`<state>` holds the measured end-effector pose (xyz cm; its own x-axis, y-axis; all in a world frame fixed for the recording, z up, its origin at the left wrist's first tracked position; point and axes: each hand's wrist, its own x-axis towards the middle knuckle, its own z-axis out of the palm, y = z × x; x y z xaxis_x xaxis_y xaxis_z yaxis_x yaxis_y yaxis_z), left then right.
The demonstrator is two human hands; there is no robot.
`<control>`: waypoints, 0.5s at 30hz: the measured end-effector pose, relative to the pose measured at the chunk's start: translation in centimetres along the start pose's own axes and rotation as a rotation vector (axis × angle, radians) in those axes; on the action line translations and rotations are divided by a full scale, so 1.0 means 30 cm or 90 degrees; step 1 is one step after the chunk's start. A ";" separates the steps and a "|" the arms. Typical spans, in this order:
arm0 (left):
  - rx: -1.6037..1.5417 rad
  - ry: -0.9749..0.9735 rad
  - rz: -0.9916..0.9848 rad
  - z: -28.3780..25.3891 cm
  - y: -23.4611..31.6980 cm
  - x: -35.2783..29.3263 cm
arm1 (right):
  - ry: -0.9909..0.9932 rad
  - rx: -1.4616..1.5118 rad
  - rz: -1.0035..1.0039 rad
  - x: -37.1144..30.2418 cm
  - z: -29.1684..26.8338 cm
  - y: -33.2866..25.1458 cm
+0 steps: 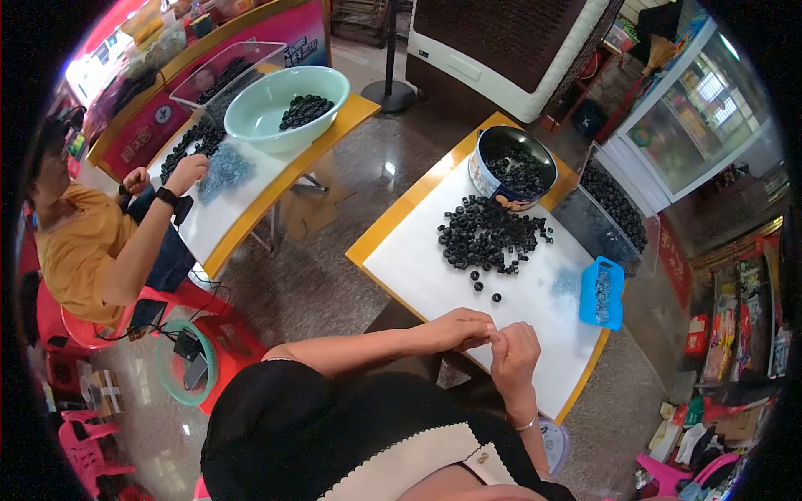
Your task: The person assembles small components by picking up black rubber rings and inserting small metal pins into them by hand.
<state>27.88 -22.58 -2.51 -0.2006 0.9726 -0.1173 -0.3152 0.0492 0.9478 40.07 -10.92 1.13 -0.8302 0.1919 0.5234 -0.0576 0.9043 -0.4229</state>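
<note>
My left hand [458,329] and my right hand [515,349] meet over the near edge of the white-topped table [401,265]. Their fingers are pinched together, and whatever lies between the fingertips is too small or hidden to make out. Beyond them spreads a pile of small black ring-shaped parts [480,238], with a few loose ones nearer my hands. Behind the pile stands a round tin [493,185] partly filled with the same black parts. To the right, a blue tray [616,292] holds small clear pieces, beside a thin scatter of similar clear pieces [568,282].
A clear bin [642,250] of black parts stands at the table's right side. Across on the left, a person in a yellow shirt [79,259] works at another table with a pale green basin [251,125]. A large air cooler [493,75] stands at the back.
</note>
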 end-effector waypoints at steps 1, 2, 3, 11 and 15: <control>-0.074 -0.021 -0.043 -0.003 0.009 -0.002 | -0.004 0.006 -0.002 0.008 0.004 -0.001; -0.148 -0.040 -0.084 -0.003 0.014 -0.005 | 0.001 -0.003 -0.016 0.017 0.007 -0.001; -0.185 -0.055 -0.071 0.002 0.014 -0.006 | 0.006 -0.011 -0.031 0.022 0.009 -0.002; -0.403 -0.101 -0.183 0.000 -0.019 0.006 | -0.059 -0.049 -0.082 0.035 0.007 0.014; -0.471 -0.119 -0.239 -0.001 -0.043 0.015 | -0.091 -0.055 -0.101 0.030 0.004 0.020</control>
<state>28.18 -22.21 -3.80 0.1751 0.9462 -0.2722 -0.8683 0.2787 0.4103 39.21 -10.26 1.26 -0.8854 -0.0056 0.4648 -0.1511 0.9491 -0.2764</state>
